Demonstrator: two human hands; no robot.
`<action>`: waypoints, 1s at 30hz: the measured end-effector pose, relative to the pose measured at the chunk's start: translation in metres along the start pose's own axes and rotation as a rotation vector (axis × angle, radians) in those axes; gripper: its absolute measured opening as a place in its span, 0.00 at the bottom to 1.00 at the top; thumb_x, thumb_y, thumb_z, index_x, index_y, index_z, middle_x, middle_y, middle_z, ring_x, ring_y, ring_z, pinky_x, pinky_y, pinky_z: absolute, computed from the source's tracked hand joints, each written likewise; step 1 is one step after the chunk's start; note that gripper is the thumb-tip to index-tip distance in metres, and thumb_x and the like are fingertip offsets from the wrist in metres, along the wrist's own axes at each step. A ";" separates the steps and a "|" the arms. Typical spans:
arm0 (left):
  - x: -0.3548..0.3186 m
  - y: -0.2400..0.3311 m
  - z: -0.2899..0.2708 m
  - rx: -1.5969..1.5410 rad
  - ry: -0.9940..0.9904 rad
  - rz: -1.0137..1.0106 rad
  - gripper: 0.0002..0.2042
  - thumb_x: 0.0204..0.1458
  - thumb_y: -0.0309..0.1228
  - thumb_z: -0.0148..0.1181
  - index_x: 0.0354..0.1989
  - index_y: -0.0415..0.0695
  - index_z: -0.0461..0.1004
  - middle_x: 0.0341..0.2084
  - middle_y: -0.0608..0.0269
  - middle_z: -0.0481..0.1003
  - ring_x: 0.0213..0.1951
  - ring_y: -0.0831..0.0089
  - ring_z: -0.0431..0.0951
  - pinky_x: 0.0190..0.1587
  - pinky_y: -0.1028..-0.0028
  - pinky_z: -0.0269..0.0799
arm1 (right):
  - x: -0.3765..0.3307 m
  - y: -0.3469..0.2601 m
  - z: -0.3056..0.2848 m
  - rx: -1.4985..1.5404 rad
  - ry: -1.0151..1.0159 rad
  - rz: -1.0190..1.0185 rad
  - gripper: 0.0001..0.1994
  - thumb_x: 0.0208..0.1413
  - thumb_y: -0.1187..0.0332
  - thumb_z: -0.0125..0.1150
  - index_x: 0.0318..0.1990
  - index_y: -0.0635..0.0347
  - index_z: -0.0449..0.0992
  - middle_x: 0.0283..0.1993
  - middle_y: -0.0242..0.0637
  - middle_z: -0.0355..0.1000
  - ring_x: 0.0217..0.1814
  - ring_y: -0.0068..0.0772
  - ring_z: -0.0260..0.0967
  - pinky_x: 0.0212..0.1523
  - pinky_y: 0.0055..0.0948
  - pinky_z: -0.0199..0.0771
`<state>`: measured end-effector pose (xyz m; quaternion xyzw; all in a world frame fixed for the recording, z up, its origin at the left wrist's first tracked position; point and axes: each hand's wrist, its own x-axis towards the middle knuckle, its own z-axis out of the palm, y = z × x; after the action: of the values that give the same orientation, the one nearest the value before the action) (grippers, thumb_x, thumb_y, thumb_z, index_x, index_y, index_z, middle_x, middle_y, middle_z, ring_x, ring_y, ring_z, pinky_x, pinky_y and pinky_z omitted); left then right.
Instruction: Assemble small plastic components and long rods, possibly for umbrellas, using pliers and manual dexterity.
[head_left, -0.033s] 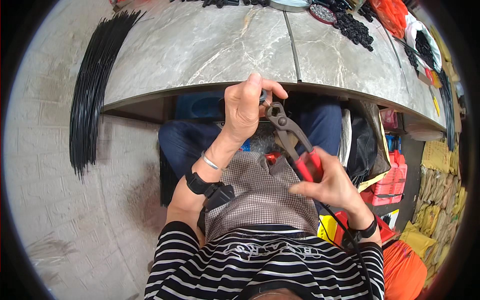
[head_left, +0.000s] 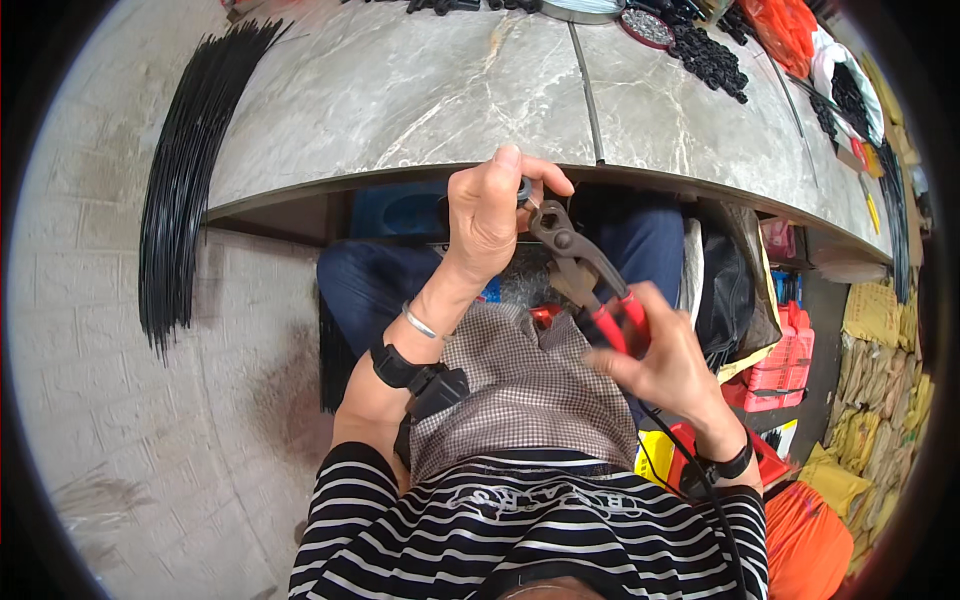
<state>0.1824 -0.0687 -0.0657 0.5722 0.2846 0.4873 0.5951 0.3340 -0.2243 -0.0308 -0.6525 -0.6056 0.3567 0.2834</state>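
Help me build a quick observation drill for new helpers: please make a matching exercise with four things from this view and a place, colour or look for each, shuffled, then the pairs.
Things
1. Pliers
2. Bracelet
3. Biggest strand bundle
4. Cloth

Descriptions
A. Checked
B. Along the left edge of the table
C. In the right grip
D. Silver

Pairs: 1-C, 2-D, 3-B, 4-A

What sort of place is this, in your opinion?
Probably a workshop: the right hand grips red-handled pliers, small black parts lie heaped on the table, and a bundle of thin black strands hangs at its left edge.
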 end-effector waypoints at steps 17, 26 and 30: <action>-0.001 0.011 -0.002 -0.069 0.001 -0.080 0.29 0.61 0.47 0.36 0.21 0.35 0.75 0.10 0.70 0.62 0.14 0.85 0.59 0.18 0.81 0.53 | 0.006 0.002 -0.005 0.098 -0.154 -0.224 0.23 0.57 0.72 0.48 0.60 0.72 0.57 0.46 0.48 0.66 0.42 0.43 0.68 0.43 0.32 0.69; 0.000 0.013 -0.009 0.067 -0.009 0.039 0.29 0.61 0.46 0.35 0.22 0.36 0.76 0.12 0.69 0.65 0.15 0.85 0.59 0.18 0.81 0.52 | 0.006 -0.009 -0.008 0.057 -0.153 -0.101 0.24 0.60 0.68 0.49 0.61 0.65 0.56 0.41 0.50 0.63 0.39 0.53 0.65 0.42 0.37 0.67; 0.000 0.012 -0.011 0.105 -0.021 0.060 0.29 0.61 0.45 0.35 0.21 0.36 0.76 0.12 0.69 0.66 0.15 0.85 0.60 0.18 0.81 0.52 | 0.007 -0.010 -0.008 0.010 -0.125 -0.159 0.23 0.59 0.69 0.49 0.61 0.65 0.57 0.38 0.48 0.62 0.36 0.52 0.64 0.40 0.38 0.67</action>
<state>0.1695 -0.0663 -0.0559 0.6160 0.2862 0.4836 0.5521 0.3344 -0.2160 -0.0189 -0.5774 -0.6701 0.3764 0.2756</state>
